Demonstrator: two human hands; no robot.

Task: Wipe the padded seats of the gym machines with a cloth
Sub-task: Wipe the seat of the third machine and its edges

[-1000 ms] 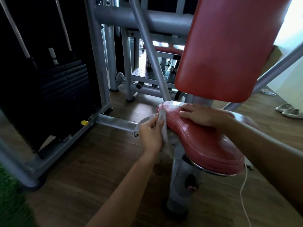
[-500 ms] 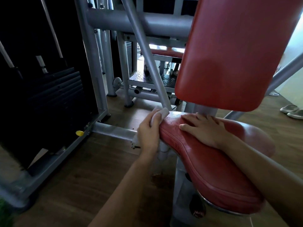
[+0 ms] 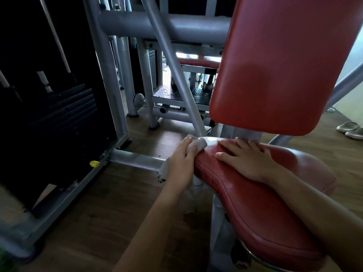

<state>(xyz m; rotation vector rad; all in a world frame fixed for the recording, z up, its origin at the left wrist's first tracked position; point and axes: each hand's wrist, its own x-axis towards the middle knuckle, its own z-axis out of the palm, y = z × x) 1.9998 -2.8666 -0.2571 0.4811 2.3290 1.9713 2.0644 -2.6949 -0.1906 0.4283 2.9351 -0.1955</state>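
Note:
A red padded seat (image 3: 255,213) runs from centre to lower right, under a tall red backrest (image 3: 279,65). My left hand (image 3: 181,161) grips a white cloth (image 3: 197,145) and presses it against the seat's left front edge, fingers wrapped over the cloth. A corner of the cloth hangs below my wrist. My right hand (image 3: 247,160) lies flat on top of the seat with its fingers spread, holding nothing.
A grey steel frame (image 3: 137,160) and a black weight stack (image 3: 59,118) with a yellow pin (image 3: 94,163) stand at left. More grey machine tubing (image 3: 165,26) is behind. Pale slippers (image 3: 351,130) lie on the wooden floor at far right.
My left hand has slid the cloth along the seat's left edge toward the far tip. The view has moved closer and lower over the seat; my right hand stays flat on top.

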